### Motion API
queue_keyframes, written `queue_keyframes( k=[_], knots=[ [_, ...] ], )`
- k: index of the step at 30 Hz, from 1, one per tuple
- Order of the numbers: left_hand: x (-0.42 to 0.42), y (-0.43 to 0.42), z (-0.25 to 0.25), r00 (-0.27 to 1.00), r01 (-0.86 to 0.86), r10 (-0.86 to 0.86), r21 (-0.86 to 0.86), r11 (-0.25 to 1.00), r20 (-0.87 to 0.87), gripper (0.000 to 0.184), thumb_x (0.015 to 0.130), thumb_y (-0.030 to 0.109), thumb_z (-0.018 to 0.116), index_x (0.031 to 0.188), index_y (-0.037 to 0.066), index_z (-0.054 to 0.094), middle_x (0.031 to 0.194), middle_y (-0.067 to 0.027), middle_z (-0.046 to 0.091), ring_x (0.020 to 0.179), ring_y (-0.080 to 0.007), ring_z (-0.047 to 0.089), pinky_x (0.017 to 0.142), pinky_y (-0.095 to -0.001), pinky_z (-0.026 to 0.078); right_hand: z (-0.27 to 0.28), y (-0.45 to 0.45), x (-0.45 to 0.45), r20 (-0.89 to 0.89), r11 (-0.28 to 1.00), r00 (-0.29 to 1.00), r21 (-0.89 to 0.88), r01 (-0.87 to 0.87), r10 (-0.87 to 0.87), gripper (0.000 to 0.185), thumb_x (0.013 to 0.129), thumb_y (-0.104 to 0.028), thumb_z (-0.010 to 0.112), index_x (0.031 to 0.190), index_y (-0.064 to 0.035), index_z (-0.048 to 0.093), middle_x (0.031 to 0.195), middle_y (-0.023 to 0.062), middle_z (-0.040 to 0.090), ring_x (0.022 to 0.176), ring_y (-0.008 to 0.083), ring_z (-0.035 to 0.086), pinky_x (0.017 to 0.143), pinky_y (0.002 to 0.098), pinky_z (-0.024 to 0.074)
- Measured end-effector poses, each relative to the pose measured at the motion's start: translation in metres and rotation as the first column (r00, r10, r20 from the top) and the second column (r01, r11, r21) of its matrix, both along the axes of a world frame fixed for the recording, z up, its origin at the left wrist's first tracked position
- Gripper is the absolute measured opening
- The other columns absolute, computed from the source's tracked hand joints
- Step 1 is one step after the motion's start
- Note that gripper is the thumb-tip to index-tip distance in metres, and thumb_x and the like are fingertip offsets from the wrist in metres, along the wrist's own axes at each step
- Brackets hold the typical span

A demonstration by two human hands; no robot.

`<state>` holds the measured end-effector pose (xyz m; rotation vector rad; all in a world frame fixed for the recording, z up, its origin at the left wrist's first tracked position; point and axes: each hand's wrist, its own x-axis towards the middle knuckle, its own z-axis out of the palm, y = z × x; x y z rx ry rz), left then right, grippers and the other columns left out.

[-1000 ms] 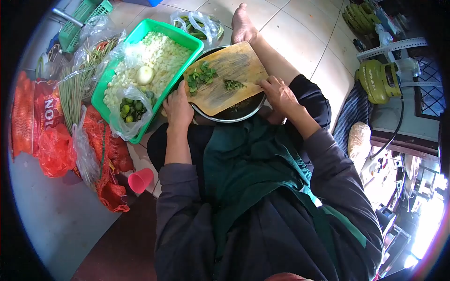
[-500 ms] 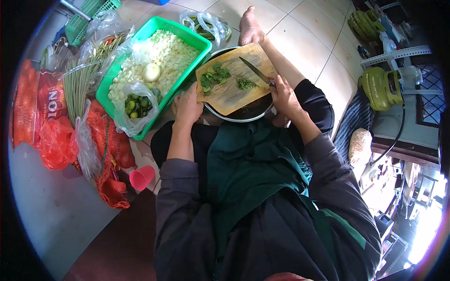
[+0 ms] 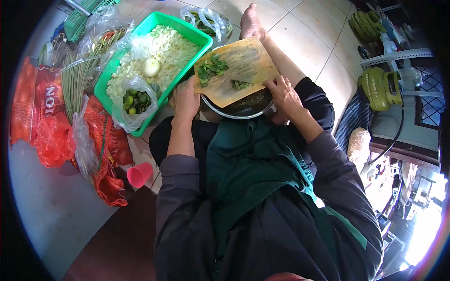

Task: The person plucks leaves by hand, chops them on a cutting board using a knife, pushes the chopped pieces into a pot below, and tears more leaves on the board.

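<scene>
A wooden cutting board (image 3: 248,61) is tilted over a metal-rimmed bowl (image 3: 220,111) between my legs. My left hand (image 3: 186,99) is closed on the board's left edge. On the board lie whole green leaves (image 3: 213,69) at the upper left and a small heap of finely cut leaves (image 3: 240,85) near the lower edge. My right hand (image 3: 285,97) is closed at the board's right edge, around the knife's handle; the blade is hard to make out, seemingly turned edge-on by the cut leaves. Dark contents (image 3: 251,102) show inside the bowl.
Left of the bowl stands a green basket (image 3: 154,100) of chopped pale pieces, a peeled onion (image 3: 151,68) and a bag of small limes (image 3: 137,102). Red net sacks (image 3: 101,136), lemongrass stalks (image 3: 75,82) and a pink cup (image 3: 140,174) lie further left. A gas cylinder (image 3: 380,89) stands right.
The board has tipped and shifted slightly away from me, showing more of the bowl. The knife blade, plain across the board before, has swung down and is hardly visible.
</scene>
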<state>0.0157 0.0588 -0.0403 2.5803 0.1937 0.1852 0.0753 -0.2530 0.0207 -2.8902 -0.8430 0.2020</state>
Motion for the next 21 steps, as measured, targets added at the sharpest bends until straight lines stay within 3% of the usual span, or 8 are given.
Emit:
queue_keyframes(
  k=[11, 21],
  knots=[
    [0.001, -0.003, 0.011, 0.992, -0.022, 0.029, 0.062, 0.998, -0.121, 0.066, 0.077, 0.01, 0.072, 0.138, 0.011, 0.046, 0.128, -0.0127, 0.057, 0.12, -0.0332, 0.05, 0.104, -0.0455, 0.035, -0.002, 0.011, 0.031, 0.24, 0.994, 0.968, -0.103, -0.041, 0.065, 0.037, 0.087, -0.01, 0.05, 0.122, -0.0196, 0.05, 0.115, 0.0142, 0.049, 0.115, 0.0343, 0.051, 0.095, 0.0463, 0.0437],
    [0.002, -0.001, 0.007, 0.993, -0.014, 0.018, 0.033, 0.999, -0.12, 0.064, 0.078, 0.01, 0.071, 0.137, 0.012, 0.046, 0.126, -0.0134, 0.058, 0.119, -0.033, 0.05, 0.103, -0.0451, 0.035, 0.004, 0.013, -0.01, -0.012, 0.987, 0.993, -0.105, -0.122, 0.122, 0.045, 0.079, -0.005, 0.058, 0.122, -0.0125, 0.047, 0.111, 0.016, 0.047, 0.11, 0.0348, 0.051, 0.091, 0.0446, 0.0467]
  ],
)
